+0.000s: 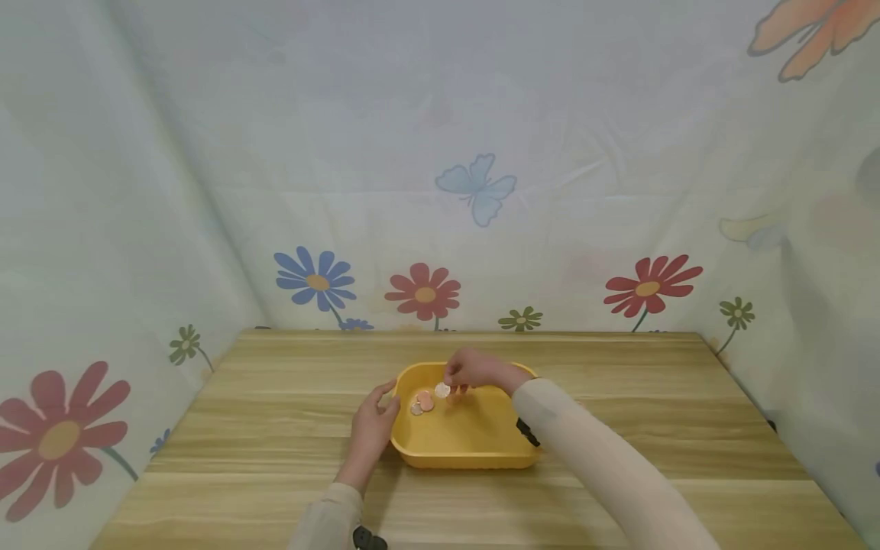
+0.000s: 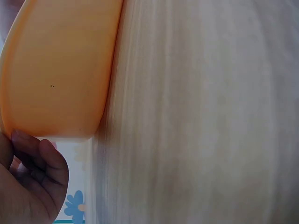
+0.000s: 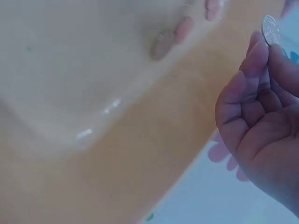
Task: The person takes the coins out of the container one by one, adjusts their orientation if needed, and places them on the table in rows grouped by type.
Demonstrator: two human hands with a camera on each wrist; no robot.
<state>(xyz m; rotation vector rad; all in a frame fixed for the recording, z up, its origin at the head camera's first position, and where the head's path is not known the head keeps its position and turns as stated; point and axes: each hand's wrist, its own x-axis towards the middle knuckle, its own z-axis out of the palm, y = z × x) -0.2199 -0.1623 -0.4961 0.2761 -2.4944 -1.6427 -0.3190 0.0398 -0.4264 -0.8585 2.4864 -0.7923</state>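
A yellow plastic tub [image 1: 462,458] stands on the wooden table [image 1: 619,382]. My left hand [image 1: 373,425] holds the tub's left rim, thumb at the edge; in the left wrist view its fingers [image 2: 32,172] curl against the tub's outer wall [image 2: 60,70]. My right hand [image 1: 474,371] reaches over the tub's far side and pinches a small silver coin [image 1: 442,390] by its fingertips [image 3: 256,53]; the coin [image 3: 270,30] stands above them. Two or three coins [image 1: 422,402] lie on the tub's floor at the far left, seen blurred as coins [image 3: 163,43] in the right wrist view.
A pale cloth printed with flowers and butterflies [image 1: 477,187] hangs behind and on both sides of the table. The table's far edge [image 1: 474,334] meets the cloth. Bare wood lies left, right and in front of the tub.
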